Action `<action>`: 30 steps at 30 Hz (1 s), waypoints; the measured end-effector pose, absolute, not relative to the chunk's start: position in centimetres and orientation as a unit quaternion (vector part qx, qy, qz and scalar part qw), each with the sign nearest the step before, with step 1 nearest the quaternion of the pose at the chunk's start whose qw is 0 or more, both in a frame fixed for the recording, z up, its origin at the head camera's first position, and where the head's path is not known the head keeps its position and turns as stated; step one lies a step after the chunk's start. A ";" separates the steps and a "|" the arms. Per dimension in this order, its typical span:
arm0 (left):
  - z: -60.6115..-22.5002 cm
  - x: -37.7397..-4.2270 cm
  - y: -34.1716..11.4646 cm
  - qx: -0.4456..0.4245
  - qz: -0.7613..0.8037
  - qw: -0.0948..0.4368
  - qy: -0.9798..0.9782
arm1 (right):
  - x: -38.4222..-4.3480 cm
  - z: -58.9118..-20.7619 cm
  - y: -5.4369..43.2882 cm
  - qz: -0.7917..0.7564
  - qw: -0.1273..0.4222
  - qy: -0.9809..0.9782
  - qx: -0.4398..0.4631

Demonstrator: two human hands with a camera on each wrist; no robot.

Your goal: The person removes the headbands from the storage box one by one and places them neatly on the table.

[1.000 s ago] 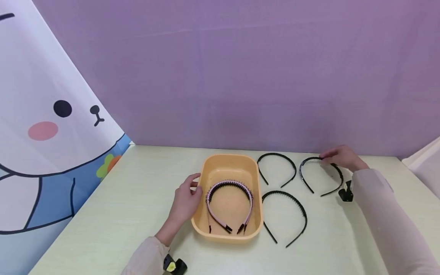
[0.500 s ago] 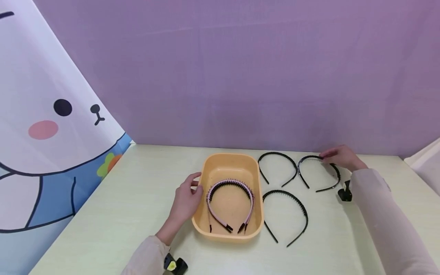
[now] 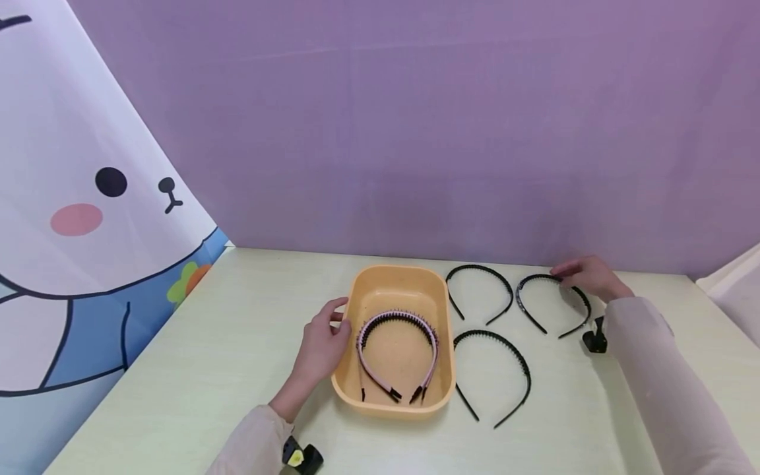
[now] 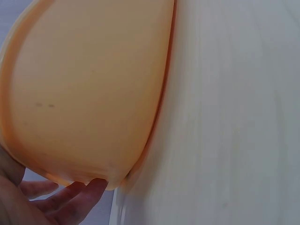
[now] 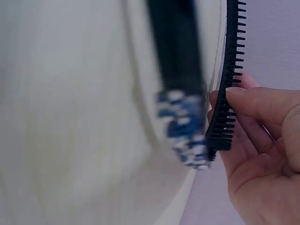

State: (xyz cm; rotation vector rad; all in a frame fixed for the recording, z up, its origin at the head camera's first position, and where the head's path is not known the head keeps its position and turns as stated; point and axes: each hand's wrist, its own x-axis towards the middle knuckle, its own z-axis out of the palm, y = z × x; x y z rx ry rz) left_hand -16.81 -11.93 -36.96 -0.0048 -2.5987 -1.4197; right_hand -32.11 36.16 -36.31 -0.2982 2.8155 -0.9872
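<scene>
Cream tabletop, and on it the orange plastic tray, left hand gripping its side, presumably for steadiness; by the far edge, the right hand pinches a toothed black headband near its crown, lifted or resting, can't tell.

You pinch a black toothed headband, ends toward six o'clock. At its nine sits your orange tray.
</scene>
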 end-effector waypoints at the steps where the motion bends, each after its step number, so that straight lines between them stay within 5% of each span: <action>1: -37.0 -16.8 -11.9 -0.003 -0.478 0.091 -0.874 | -32.0 -36.3 36.1 -0.330 0.071 0.936 -0.097; 30: -37.4 -17.2 -11.1 0.008 -0.473 0.093 -0.876 | -32.4 -37.5 37.7 -0.317 0.049 0.944 -0.081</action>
